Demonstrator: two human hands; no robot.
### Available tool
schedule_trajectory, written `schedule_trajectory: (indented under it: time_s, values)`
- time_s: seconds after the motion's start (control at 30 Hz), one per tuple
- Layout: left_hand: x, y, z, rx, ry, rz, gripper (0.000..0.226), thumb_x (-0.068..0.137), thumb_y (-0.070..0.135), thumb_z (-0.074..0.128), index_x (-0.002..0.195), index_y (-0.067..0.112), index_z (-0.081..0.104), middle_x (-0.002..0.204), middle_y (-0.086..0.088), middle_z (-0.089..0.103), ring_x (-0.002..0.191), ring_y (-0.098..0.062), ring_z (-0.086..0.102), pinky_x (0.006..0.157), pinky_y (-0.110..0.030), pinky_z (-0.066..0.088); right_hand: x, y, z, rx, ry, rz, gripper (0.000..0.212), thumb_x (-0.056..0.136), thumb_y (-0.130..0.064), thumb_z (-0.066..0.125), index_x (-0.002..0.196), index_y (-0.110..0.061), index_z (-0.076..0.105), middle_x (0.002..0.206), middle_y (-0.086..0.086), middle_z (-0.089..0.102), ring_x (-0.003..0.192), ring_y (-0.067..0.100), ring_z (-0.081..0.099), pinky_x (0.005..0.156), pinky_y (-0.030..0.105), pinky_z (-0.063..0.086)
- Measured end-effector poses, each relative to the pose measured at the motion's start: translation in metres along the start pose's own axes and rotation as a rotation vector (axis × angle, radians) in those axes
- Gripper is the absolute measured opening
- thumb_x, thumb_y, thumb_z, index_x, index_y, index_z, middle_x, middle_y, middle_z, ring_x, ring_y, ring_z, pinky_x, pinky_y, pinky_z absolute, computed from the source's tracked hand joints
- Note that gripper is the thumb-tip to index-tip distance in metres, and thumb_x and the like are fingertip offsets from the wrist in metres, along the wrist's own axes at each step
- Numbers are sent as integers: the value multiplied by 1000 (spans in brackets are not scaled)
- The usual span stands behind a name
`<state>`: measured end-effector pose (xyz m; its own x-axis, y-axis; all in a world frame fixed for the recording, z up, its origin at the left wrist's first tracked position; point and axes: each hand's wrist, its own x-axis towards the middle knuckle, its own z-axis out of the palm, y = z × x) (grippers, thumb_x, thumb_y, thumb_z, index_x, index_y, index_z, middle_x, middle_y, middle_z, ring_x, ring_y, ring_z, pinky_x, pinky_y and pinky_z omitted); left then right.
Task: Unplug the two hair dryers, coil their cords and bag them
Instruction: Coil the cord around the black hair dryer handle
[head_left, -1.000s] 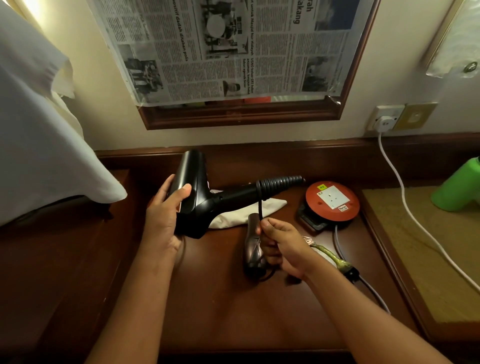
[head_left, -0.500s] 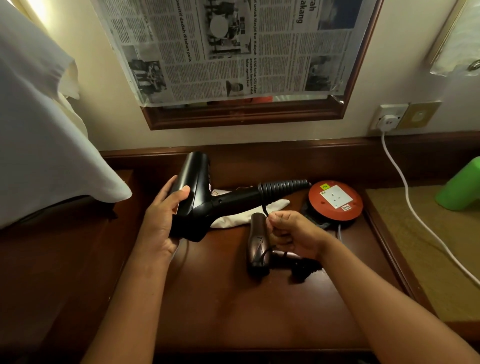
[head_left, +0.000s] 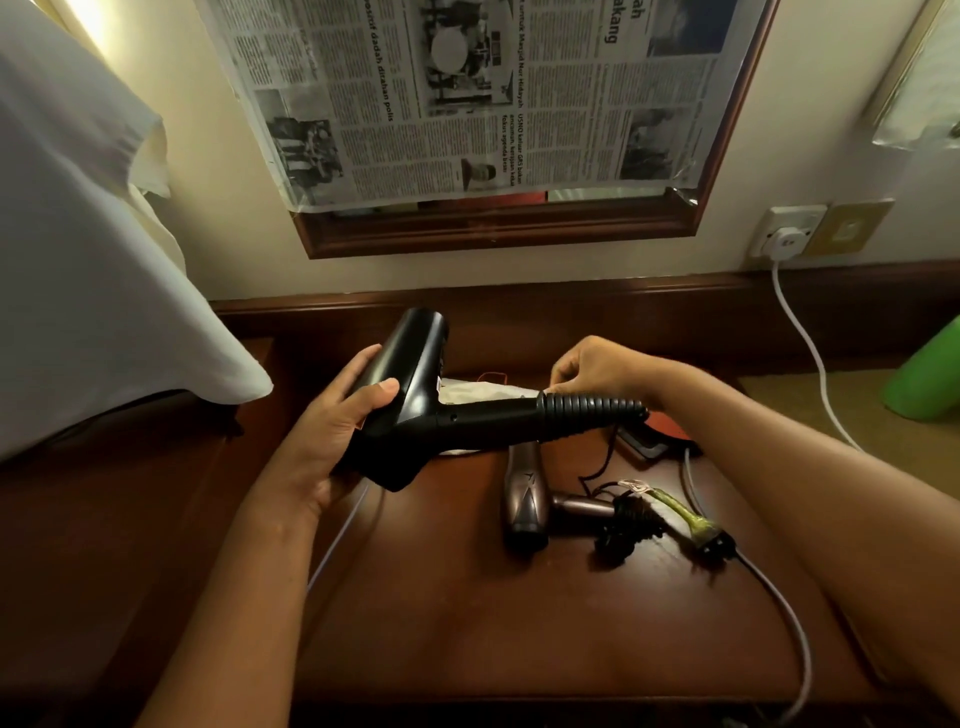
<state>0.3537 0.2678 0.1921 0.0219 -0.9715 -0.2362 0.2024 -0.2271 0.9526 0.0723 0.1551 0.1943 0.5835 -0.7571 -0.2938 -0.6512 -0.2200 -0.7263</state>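
Black hair dryer (head_left: 415, 410) is lying gripped in the left hand (head_left: 332, 441), freeing the right hand (head_left: 597, 371), fingers pinching at the white bag (head_left: 483, 391) beyond its handle.

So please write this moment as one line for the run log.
left hand: holds black dryer | right hand: at white bag, grip unclear | brown dryer: on desk

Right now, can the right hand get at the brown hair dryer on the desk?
Probably yes. The right hand is by the white bag, above the brown hair dryer, which lies bare. The left hand holds the black hair dryer clear.
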Motion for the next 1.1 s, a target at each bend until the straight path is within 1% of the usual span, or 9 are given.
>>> schedule_trajectory:
  time_s: [0.2,0.3,0.37,0.53,0.7,0.83,0.9,1.0,1.1]
  values:
    - [1,0,0,52,25,-35,70,73,30,69,138,38,44,124,-5,58,97,-25,70,72,-33,59,4,-20,-15,-338,71,-70,32,78,-46,71,74,-15,74,73,3,68,70,8,60,63,17,44]
    - [4,-1,3,122,40,-57,78,69,35,72,139,44,39,123,0,55,100,-26,68,78,-36,57,3,-33,-19,-409,97,-132,24,79,-41,73,75,-17,75,72,-5,68,69,2,60,57,7,41]
    - [7,-2,7,144,60,-61,81,68,32,74,139,46,38,123,0,53,103,-29,66,81,-40,56,4,-39,-21,-423,103,-158,16,82,-34,72,80,-19,75,75,-9,68,70,-3,58,59,5,38]
    - [18,-6,18,195,172,46,72,81,20,72,141,40,37,119,1,53,108,-27,61,93,-44,52,1,-44,-24,-475,108,-164,15,90,-26,63,90,-17,76,79,-17,64,76,-4,57,70,14,40]
    - [27,-9,26,208,273,119,69,80,22,74,139,41,42,122,0,57,104,-20,63,93,-40,53,-8,-47,-20,-582,156,-171,21,93,-23,58,98,-12,74,94,-1,71,88,12,62,85,32,50]
    - [28,-6,37,143,328,156,64,83,15,70,139,35,44,107,10,60,88,-7,64,81,-27,54,-18,-44,-10,-589,216,-113,24,95,-26,51,98,-15,73,91,2,70,83,19,63,79,38,54]
    - [28,-3,42,112,351,161,65,83,14,70,140,33,45,103,12,59,85,-6,65,77,-25,55,-24,-42,-3,-524,259,-85,25,96,-25,47,94,-15,70,86,2,66,78,20,61,72,36,53]
    - [27,-1,47,90,367,161,65,83,13,70,140,33,46,101,11,59,85,-9,66,78,-28,57,-34,-39,8,-368,360,-62,27,96,-17,42,84,-11,66,77,1,59,73,19,55,59,27,41]
    - [29,0,50,73,375,165,66,81,12,71,139,33,47,103,9,61,90,-15,68,84,-35,56,-41,-32,20,-145,463,-20,25,93,-8,43,89,-8,67,74,0,58,64,12,49,52,21,33]
